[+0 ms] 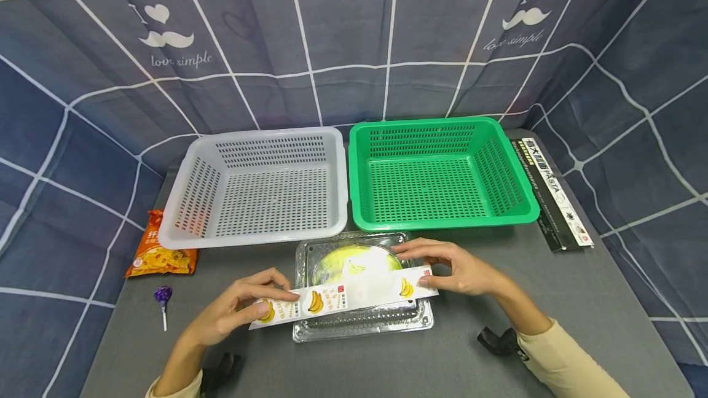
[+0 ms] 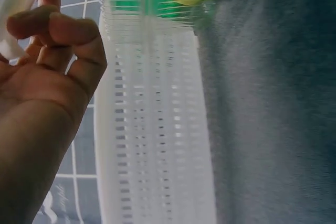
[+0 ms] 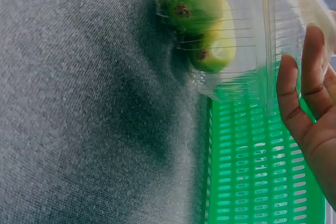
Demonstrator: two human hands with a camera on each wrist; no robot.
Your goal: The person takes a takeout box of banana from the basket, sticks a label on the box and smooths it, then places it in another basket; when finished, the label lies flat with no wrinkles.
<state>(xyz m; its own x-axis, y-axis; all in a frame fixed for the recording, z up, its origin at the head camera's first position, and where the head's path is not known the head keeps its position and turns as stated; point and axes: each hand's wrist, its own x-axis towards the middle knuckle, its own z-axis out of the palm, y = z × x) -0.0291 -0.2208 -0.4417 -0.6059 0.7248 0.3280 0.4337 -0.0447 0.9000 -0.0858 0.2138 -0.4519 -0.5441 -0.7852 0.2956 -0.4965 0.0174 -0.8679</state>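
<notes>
A clear plastic clamshell box [image 1: 362,324] lies closed on the table, with yellow-green bananas [image 3: 212,51] inside. Across its lid runs a white paper label strip [image 1: 359,296] printed with bananas, slanting down to the left. My left hand [image 1: 235,306] pinches the strip's left end between thumb and fingers, out past the box's left edge. At the strip's other end my right hand [image 1: 456,269] holds it with the thumb, and its forefinger reaches onto the lid. The strip hides part of the lid and the fruit.
Behind the box stand a white basket [image 1: 254,243] and a green basket [image 1: 442,225], side by side. An orange snack packet [image 1: 166,260] and a purple lollipop [image 1: 163,295] lie at left. At right is a black pasta box [image 1: 553,195]. A checked cloth [image 1: 348,23] hangs behind.
</notes>
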